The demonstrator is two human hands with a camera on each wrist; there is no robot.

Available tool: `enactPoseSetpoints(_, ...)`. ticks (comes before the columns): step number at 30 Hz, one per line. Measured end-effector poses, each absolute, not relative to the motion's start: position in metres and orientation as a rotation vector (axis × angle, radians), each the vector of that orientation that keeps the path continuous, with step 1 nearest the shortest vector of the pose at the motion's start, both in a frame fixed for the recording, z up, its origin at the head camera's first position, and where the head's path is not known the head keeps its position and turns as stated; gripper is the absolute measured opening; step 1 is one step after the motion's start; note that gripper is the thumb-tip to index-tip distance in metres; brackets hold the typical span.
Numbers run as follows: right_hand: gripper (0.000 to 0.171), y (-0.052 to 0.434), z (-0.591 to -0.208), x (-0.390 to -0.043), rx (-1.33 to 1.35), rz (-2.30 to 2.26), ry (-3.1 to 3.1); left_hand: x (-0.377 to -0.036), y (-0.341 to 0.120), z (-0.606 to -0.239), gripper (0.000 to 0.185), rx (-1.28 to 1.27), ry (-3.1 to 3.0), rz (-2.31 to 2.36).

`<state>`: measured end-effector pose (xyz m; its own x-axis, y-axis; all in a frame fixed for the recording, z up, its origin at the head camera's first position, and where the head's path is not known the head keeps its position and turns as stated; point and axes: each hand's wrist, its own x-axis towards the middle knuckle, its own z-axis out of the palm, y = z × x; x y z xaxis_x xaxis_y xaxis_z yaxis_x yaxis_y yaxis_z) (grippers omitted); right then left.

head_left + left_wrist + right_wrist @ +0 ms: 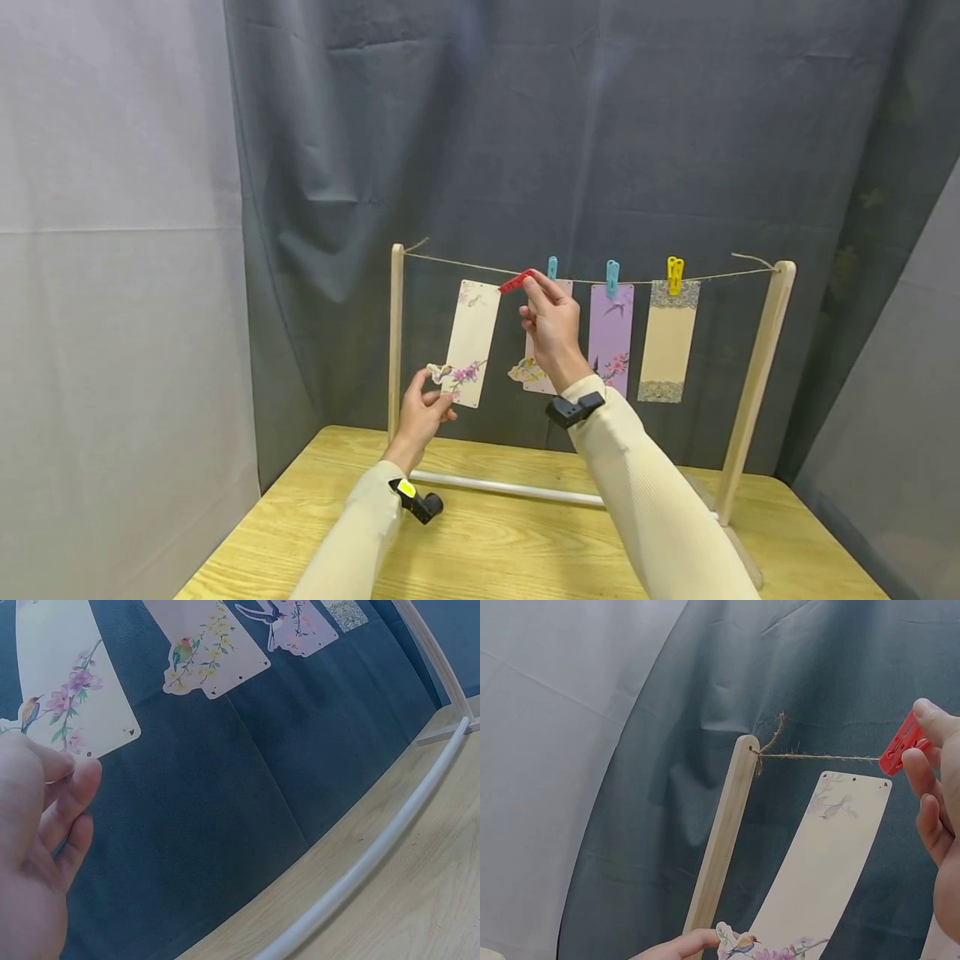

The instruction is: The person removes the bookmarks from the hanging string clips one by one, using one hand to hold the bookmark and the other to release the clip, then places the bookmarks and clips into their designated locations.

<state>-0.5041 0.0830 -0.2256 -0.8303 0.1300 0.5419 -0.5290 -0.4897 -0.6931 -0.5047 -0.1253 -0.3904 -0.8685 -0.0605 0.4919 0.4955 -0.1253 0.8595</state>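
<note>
A cream bookmark card (472, 337) with a bird and purple blossoms hangs tilted below the line, its lower left corner pinched by my left hand (422, 421). My right hand (553, 325) pinches a red clothespin (902, 744) between thumb and fingers. The clothespin's tip is at the twine (817, 757), by the card's upper right corner; whether it bites the card I cannot tell. Behind the right hand hangs a pale pink card (210, 652) with yellow flowers, its upper part partly hidden in the head view.
A purple card (611, 333) hangs from a blue clothespin (612, 277), and a lace-edged tan card (667, 342) from a yellow one (675, 275). Wooden posts (396, 333) hold the twine. A white rod (510, 487) runs low across the wooden table (480, 550).
</note>
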Motion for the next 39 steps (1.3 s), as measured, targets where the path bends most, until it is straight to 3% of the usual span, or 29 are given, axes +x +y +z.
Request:
enactPoseSetpoints(19,0.049,0.091,-0.237,-0.497,0.614,2.375,-1.326,-0.495,-0.130,-0.401,0.056,-0.471,-1.845,-2.031)
enactPoseSetpoints(39,0.049,0.089,-0.252,-0.495,0.588,2.396,-1.327,-0.488,-0.131,-0.410,0.063,-0.434,-1.858,-2.029)
